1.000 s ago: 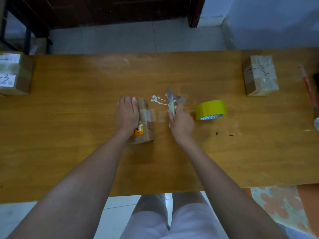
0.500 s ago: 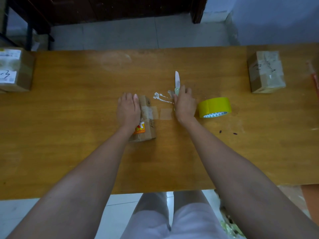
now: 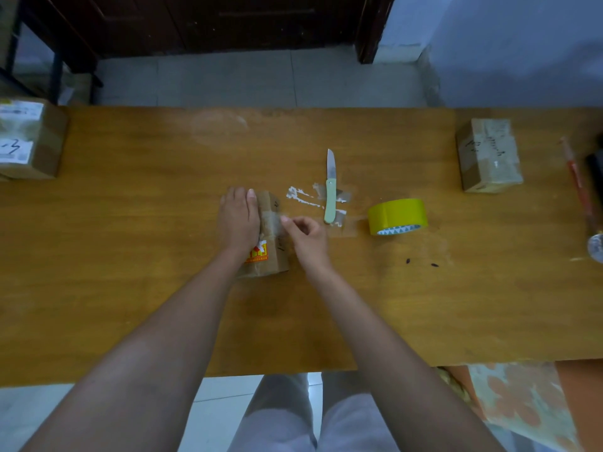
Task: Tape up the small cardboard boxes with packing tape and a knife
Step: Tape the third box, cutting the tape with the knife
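Observation:
A small cardboard box with an orange-and-white label lies at the table's middle. My left hand rests flat on its top, fingers straight. A clear tape strip crosses the box. My right hand is at the box's right side, fingers curled, with thumb and forefinger pinching the strip's loose end. The knife, with a pale green handle and its bare blade pointing away from me, lies on the table just beyond my right hand. The yellow packing tape roll stands to the right.
A taped box sits at the far right and a larger labelled box at the far left of the wooden table. Old tape scraps stick to the wood near the knife. A red pen lies by the right edge.
My right hand has put the knife down on the table and moved left to the tape strip on the box. My left hand has stayed on the box.

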Available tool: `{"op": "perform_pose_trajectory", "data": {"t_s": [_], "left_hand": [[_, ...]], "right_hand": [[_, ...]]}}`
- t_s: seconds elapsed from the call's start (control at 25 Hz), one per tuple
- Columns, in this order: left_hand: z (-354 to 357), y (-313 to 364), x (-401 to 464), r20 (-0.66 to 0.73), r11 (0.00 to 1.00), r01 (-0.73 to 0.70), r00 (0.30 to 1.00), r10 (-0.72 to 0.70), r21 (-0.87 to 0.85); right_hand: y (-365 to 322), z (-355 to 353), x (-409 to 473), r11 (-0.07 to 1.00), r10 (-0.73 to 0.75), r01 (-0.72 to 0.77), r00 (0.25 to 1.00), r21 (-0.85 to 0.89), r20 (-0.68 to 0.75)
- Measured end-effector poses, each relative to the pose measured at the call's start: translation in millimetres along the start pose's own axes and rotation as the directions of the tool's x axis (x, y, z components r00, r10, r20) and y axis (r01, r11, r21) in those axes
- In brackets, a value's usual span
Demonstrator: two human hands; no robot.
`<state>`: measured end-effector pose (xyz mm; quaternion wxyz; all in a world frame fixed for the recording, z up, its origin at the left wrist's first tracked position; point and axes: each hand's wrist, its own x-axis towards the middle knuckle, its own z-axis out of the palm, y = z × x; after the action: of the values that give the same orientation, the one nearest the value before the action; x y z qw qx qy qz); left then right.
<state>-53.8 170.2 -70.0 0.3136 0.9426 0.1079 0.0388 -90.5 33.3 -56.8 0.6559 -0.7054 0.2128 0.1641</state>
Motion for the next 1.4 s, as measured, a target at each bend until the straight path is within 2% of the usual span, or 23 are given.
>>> {"op": "perform_pose_trajectory", "data": {"t_s": [0.16, 0.4, 0.56, 0.72, 0.84, 1.0, 1.04, 1.2, 1.4], "left_hand": [[0, -1, 1, -0.016, 1.000, -0.016, 1.000, 0.016, -0.010], [0, -2, 1, -0.005, 1.000, -0.010, 1.000, 0.010, -0.025], [1, -3, 1, 0.011, 1.000, -0.014, 1.000, 0.014, -0.026], [-3, -7, 2, 0.007, 0.996, -0.005, 1.000, 0.006, -0.089], [-5, -8, 0, 0.000, 0.991, 0.003, 1.000, -0.003, -0.135], [-6, -12, 0, 0.010, 0.983, 0.014, 1.000, -0.012, -0.183], [-6, -13, 0, 0.007, 0.981, 0.013, 1.000, -0.012, -0.194], [-4, -16, 1, 0.004, 0.977, 0.021, 1.000, -0.020, -0.212], [-2, -17, 2, -0.009, 0.977, 0.017, 1.000, -0.020, -0.212]], "right_hand": [[4, 5, 3, 1.000, -0.018, 0.019, 0.996, 0.001, -0.090], [13, 19, 0, 0.992, -0.080, 0.064, 0.985, -0.109, -0.152], [22, 23, 0, 0.993, -0.109, 0.096, 0.975, -0.075, -0.192], [28, 24, -2, 0.999, -0.036, 0.040, 0.969, 0.009, -0.244], [29, 26, -2, 0.999, -0.041, 0.036, 0.985, -0.031, -0.165], [12, 35, 7, 0.997, 0.047, -0.051, 0.996, -0.063, -0.074], [10, 36, 9, 0.996, 0.072, -0.075, 0.996, -0.046, -0.057], [18, 38, 11, 0.964, 0.143, -0.138, 0.990, 0.226, -0.007], [24, 36, 14, 0.951, 0.148, -0.141, 0.989, 0.275, -0.005]]}}
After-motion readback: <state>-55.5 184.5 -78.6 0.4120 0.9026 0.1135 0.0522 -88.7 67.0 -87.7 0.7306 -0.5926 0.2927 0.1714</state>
